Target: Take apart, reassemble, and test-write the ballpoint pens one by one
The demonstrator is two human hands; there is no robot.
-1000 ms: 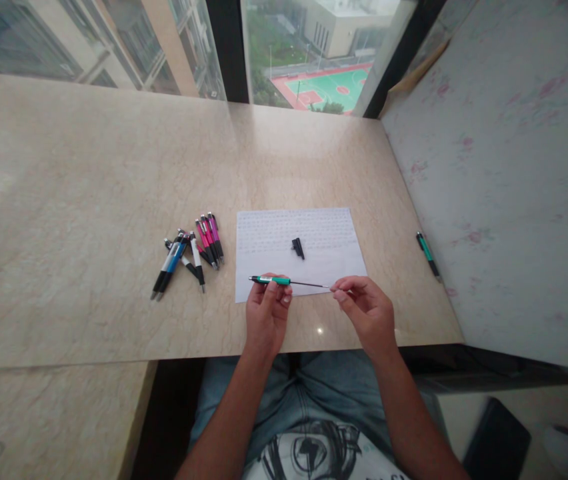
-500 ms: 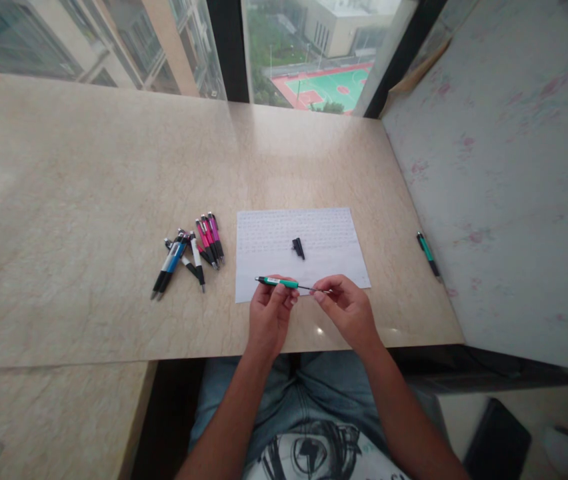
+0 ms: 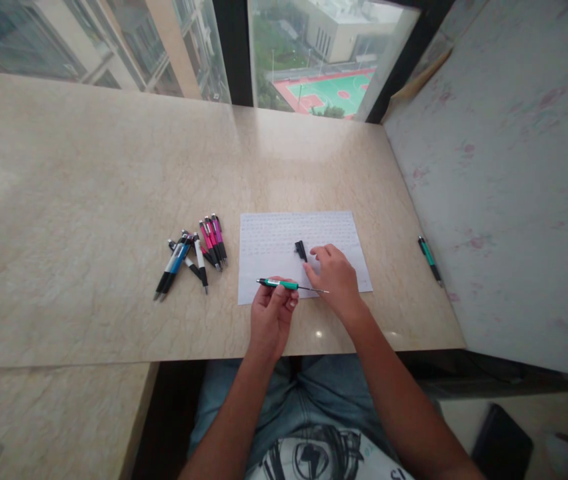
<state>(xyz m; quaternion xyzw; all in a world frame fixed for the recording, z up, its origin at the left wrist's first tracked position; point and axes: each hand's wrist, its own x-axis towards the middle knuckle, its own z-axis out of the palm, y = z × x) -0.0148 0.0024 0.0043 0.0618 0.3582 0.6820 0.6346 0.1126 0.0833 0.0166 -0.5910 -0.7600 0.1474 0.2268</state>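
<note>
Between the thumb and fingers of my left hand (image 3: 271,319) lies a green pen barrel (image 3: 284,285), held level. From its right end sticks a thin dark refill (image 3: 314,289) with a bare tip. My right hand (image 3: 337,280) is over the paper, its fingers apart and stretched toward a small black pen part (image 3: 301,251). That part looks like a grip section, perhaps with another small piece beside it. Nothing shows in the right hand. Below both lies a written sheet of paper (image 3: 269,263).
To the left is a loose pile of pens: blue pens (image 3: 177,262), white pens (image 3: 200,260) and pink pens (image 3: 209,239). Another green pen (image 3: 429,259) rests by the patterned wall (image 3: 504,200) on the right. A window (image 3: 324,60) stands behind the marble-look counter (image 3: 114,173).
My right hand has let go of the refill tip and moved up toward the black pen part, its fingers opening. My left hand keeps the green barrel in nearly the same place.
</note>
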